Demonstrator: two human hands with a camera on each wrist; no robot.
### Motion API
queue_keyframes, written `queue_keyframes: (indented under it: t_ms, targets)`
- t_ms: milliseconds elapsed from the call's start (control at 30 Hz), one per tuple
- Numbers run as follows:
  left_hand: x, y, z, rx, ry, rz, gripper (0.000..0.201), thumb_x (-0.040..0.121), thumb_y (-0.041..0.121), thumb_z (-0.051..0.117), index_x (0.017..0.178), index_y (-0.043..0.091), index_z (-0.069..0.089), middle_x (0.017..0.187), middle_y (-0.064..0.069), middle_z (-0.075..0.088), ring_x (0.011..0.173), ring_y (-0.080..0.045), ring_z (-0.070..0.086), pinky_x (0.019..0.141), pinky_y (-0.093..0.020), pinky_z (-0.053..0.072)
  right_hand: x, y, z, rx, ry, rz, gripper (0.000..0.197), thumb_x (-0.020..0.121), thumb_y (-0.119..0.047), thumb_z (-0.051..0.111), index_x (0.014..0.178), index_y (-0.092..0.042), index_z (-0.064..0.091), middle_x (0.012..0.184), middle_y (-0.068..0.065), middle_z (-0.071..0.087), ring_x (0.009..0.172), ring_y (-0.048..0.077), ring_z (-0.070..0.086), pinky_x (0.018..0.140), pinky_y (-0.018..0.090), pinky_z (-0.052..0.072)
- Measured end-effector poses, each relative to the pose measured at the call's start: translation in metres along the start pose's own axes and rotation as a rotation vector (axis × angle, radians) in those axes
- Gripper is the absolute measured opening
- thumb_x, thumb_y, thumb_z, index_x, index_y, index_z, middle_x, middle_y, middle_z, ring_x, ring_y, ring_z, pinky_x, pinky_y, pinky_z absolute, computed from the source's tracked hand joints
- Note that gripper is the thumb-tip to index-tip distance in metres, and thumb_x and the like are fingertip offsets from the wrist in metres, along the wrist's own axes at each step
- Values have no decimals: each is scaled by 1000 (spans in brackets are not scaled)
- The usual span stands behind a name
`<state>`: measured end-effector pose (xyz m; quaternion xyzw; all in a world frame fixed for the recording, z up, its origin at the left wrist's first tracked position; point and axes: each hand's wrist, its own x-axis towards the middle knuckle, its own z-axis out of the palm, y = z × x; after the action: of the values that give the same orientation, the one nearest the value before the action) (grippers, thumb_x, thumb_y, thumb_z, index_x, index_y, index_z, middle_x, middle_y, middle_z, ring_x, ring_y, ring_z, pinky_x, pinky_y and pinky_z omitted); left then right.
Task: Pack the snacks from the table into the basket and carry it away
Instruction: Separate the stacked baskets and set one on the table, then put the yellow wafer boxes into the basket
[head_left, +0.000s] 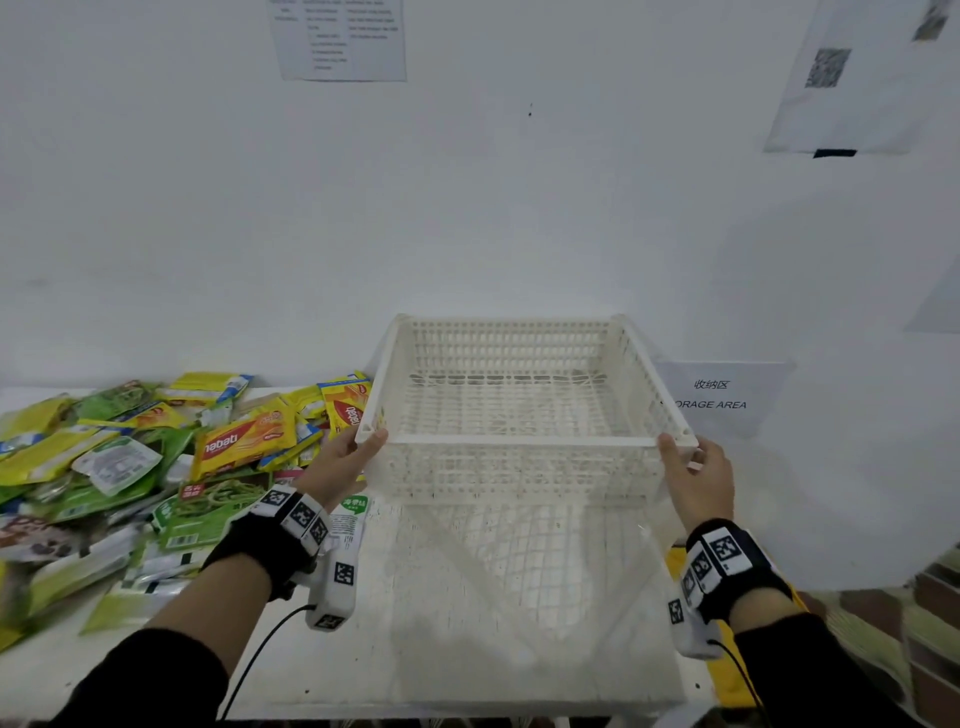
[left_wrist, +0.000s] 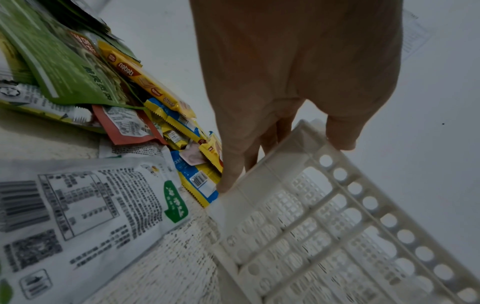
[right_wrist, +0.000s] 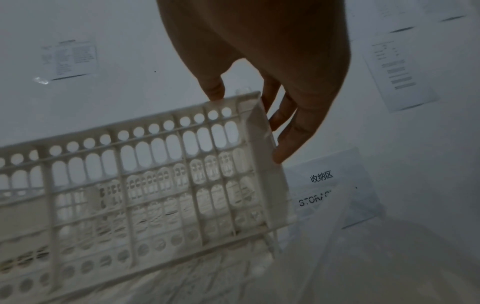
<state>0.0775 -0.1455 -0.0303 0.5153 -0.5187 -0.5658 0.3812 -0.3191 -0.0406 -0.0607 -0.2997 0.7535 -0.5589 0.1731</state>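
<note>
Basket (head_left: 524, 441) empty, held up over right part of tabletop (head_left: 363, 649), near wall. Left hand (head_left: 340, 462) pinches its near left corner, right hand (head_left: 696, 480) pinches near right corner. 2 hands should keep it level. Snacks (head_left: 130, 467) piled on left part, touching basket's left side. Free room: near tabletop edge, below basket.

Looks like some kind of staged data-collection or lab room, not anyone's home. Bare white wall (head_left: 519, 208) with printed sheets (head_left: 343, 39) taped up, one sheet carrying QR-style codes (head_left: 828, 67), and a bilingual sign (head_left: 719, 395) with Chinese characters over what reads as "STORAGE AREA". A plain white desk (head_left: 467, 623) sits against the wall, snack packets (head_left: 130, 467) heaped on it.
</note>
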Motion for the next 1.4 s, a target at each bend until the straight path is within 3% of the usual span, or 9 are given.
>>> queue_keyframes:
  t_ms: [133, 233, 433, 733, 867, 967, 1167, 1267, 1400]
  targets:
    - [-1, 4, 1, 39, -6, 20, 26, 95, 33, 53, 119, 21, 56, 105, 7, 65, 101, -15, 56, 96, -48, 41, -9, -6, -3, -116, 98, -105, 57, 86, -43, 64, 132, -16, 46, 131, 6, 48, 120, 28, 48, 101, 47, 41]
    - [-4, 5, -1, 81, 16, 105, 14, 96, 27, 54, 110, 28, 58, 104, 7, 66, 98, -14, 60, 81, -36, 50, -25, -15, 1, -243, 204, -353, 36, 87, -35, 62, 117, -16, 58, 121, 6, 56, 111, 28, 51, 95, 44, 37]
    - [-18, -1, -25, 328, 92, 231, 32, 94, 21, 58, 125, 14, 55, 121, 0, 61, 107, -17, 62, 93, -40, 51, -70, -45, 47, -32, -153, -552, 15, 88, -16, 63, 97, -28, 61, 101, -9, 57, 93, 13, 58, 73, 32, 51]
    - [-55, -15, -133, 686, 145, 271, 21, 93, 11, 58, 113, 7, 63, 104, -3, 66, 92, -16, 62, 70, -7, 46, -163, -105, 166, 128, -660, -676, 16, 86, -8, 64, 87, -24, 65, 90, -7, 65, 76, 12, 61, 62, 20, 49]
    - [-52, -19, -194, 704, 181, 254, 18, 93, 9, 59, 109, 7, 65, 103, -5, 68, 88, -16, 65, 69, -10, 50, -202, -127, 227, 156, -792, -648, 20, 87, -4, 63, 84, -24, 64, 87, -5, 66, 74, 9, 59, 61, 13, 46]
    - [-39, -16, -228, 729, 180, 247, 17, 92, 13, 60, 109, 10, 65, 100, 0, 66, 84, -12, 65, 67, -10, 50, -220, -139, 276, 92, -835, -629, 18, 87, -2, 60, 87, -19, 64, 87, -7, 66, 76, 7, 61, 66, 14, 47]
    - [15, -3, -304, 843, 111, 234, 13, 92, 17, 60, 104, 17, 63, 96, 6, 62, 88, -14, 63, 75, -23, 53, -223, -164, 383, -352, -853, -660, 19, 90, -12, 55, 104, -16, 65, 111, 2, 63, 100, 19, 60, 89, 42, 50]
    - [41, 2, -332, 938, -1, 188, 21, 93, 18, 57, 113, 15, 63, 107, 3, 63, 98, -15, 61, 84, -26, 49, -226, -183, 416, -653, -991, -677, 42, 88, -18, 57, 129, -21, 51, 147, 2, 39, 138, 23, 34, 111, 39, 32]
    - [78, 10, -344, 1009, -124, 222, 23, 90, 12, 56, 111, 16, 65, 111, 1, 63, 101, -17, 61, 82, -25, 47, -225, -196, 444, -936, -1078, -735, 66, 83, -30, 68, 140, -27, 34, 162, -1, 4, 149, 21, 4, 120, 44, 7]
